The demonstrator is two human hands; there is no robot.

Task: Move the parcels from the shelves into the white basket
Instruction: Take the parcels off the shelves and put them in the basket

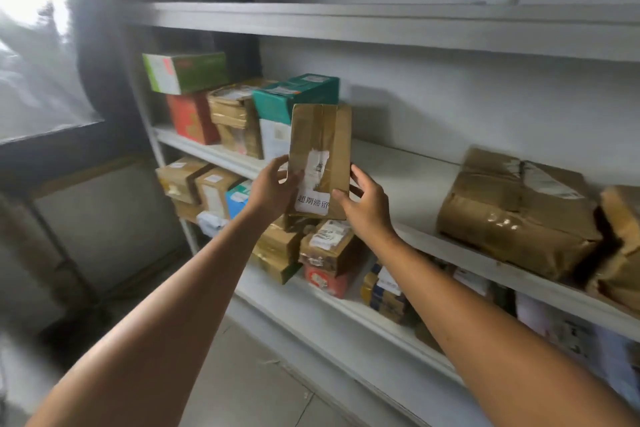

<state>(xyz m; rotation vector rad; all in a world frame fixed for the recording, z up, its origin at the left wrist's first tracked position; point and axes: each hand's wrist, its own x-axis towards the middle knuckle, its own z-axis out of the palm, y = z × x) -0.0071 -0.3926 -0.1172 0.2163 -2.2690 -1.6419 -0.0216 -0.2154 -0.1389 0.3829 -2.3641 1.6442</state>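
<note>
The brown parcel (320, 156) stood upright in the air, held in both hands just in front of the middle shelf's (408, 180) front edge and not resting on it. Brown tape ran down its face, with a torn shipping label in the middle and a white sticker (311, 204) printed with characters at its lower end. The left hand (272, 189) gripped the parcel's lower left edge, thumb on the front face and the other fingers curled behind it. The right hand (363, 206) gripped the lower right edge the same way, thumb pressed on the front near the bottom corner, fingers wrapped round the side.

Behind the parcel, toward the shelf's left end, a teal box (298, 94) sat on a white 1, beside taped brown cartons, a red box (190, 118) and a green box (187, 72) on top. Near the right end lay a large crumpled brown parcel (519, 215). The lower shelf (346, 305) carried more small cartons, stacked close along its front edge.
</note>
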